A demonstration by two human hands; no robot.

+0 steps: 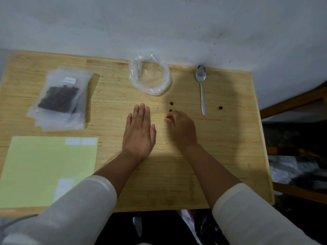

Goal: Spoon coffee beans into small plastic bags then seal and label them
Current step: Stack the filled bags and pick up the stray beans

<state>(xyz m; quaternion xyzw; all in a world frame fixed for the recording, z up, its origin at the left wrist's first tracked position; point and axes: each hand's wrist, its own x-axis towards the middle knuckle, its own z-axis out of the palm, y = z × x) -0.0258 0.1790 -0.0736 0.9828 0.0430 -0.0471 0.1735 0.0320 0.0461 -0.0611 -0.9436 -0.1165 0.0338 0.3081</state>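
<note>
Stray beans: our right hand [180,127] pinches one bean [167,118], two more [171,103] just beyond its fingertips, a fourth [220,108] right of the spoon [201,85]; left hand [138,131] flat, empty.

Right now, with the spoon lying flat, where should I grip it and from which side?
Take the spoon by its handle end, the near tip, coming from above with the right hand. It lies flat with its bowl toward the wall and the handle pointing at you, probably easiest pinched across its narrow sides.
</note>
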